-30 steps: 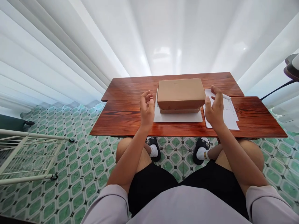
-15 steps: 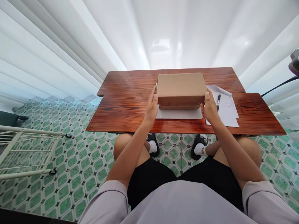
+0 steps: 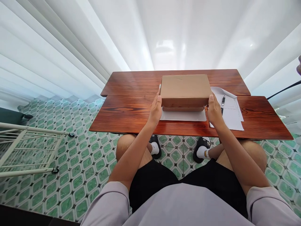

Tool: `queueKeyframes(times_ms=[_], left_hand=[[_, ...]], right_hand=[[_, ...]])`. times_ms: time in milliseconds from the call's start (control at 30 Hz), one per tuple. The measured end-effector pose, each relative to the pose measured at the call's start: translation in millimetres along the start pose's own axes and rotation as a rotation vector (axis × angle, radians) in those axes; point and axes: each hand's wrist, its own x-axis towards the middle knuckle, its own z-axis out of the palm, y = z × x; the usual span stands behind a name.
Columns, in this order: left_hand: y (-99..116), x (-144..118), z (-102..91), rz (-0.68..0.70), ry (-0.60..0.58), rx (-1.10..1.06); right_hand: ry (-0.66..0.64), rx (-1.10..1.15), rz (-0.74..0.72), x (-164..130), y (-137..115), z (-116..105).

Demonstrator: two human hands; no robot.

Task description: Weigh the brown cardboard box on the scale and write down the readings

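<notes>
Sitting near the middle of the wooden table (image 3: 131, 110), a brown cardboard box (image 3: 185, 89) rests on a white sheet (image 3: 183, 116) that shows along its near edge. At the box's nine o'clock side the left hand (image 3: 155, 110) presses against the end wall, fingers extended and laid flat on the cardboard, thumb up by the top edge. At three o'clock the right hand (image 3: 213, 110) does the same on the opposite end, so the box is clasped between both palms. Whether its base is lifted off the sheet I cannot tell. Just beyond the right hand, further toward three o'clock, lies a printed paper (image 3: 231, 110) with a black pen (image 3: 222, 101) on it. Down at eight o'clock from the table, a white wire rack (image 3: 25, 150) stands on the green tiled floor (image 3: 82, 163).
</notes>
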Motion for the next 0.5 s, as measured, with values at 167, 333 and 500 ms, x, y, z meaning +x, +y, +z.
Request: queueKeyframes(times_ms=[167, 333, 500], left_hand=[[0.5, -1.3, 1.5, 0.009, -0.048, 0.011], [5.6, -3.1, 4.9, 0.055, -0.039, 0.078], [8.2, -5.0, 4.1, 0.078, -0.072, 0.138]], right_hand=[[0.007, -0.016, -0.012, -0.1, -1.7, 1.0], [0.025, -0.011, 0.002, 0.5, 0.3, 1.7], [0.053, -0.041, 0.026, 0.6, 7.9, 1.9]])
